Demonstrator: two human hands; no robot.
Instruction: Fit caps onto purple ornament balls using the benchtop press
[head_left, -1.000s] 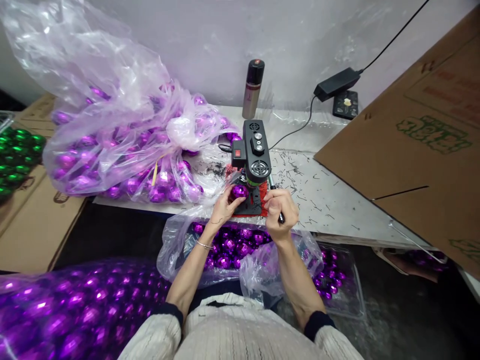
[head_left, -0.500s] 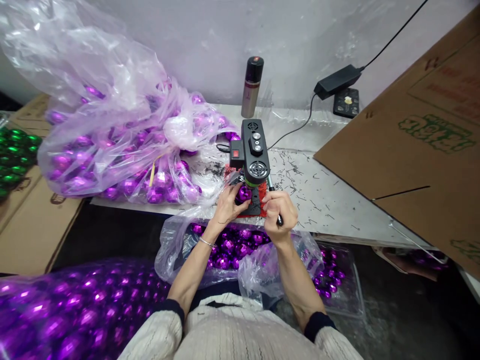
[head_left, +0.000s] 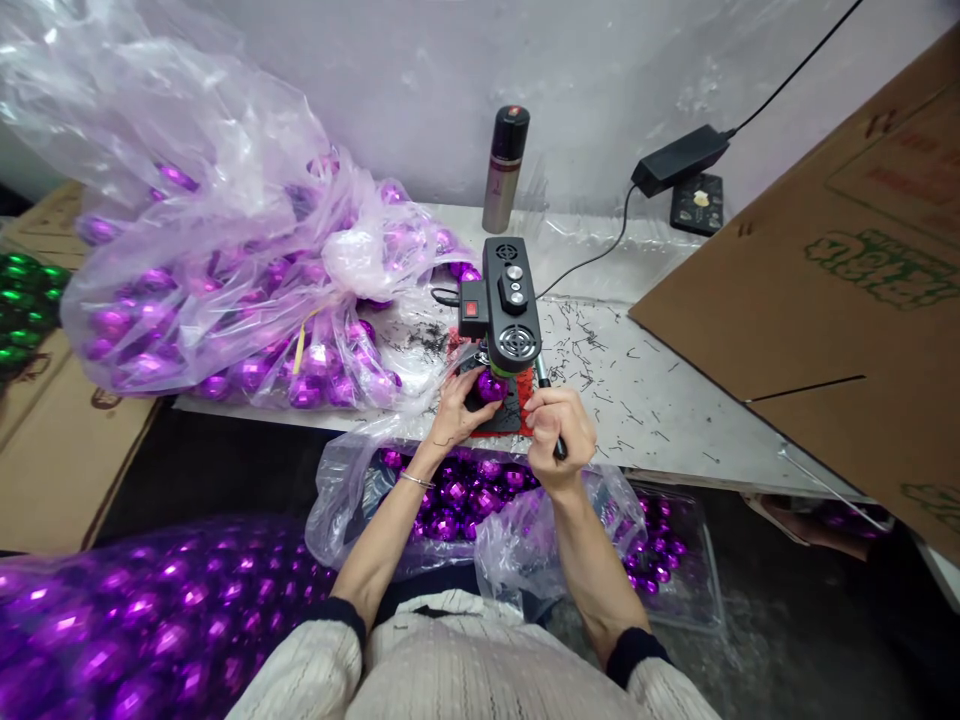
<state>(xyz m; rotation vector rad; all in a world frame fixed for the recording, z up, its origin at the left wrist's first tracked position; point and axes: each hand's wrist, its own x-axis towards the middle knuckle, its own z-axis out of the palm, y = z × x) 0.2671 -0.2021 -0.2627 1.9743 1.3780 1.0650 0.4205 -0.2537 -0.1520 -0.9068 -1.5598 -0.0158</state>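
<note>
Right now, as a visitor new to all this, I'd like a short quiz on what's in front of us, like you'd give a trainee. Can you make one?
1. True or false: the left hand holds a purple ball beneath the front end of the black machine.

2. What does the right hand grip?
A) the spray can
B) the black handle
C) the cardboard box

3. Fill in the colour: a thin ____ strip hangs on the plastic bag on the table.

Key: 1. True. 2. B. 3. Yellow.
</note>
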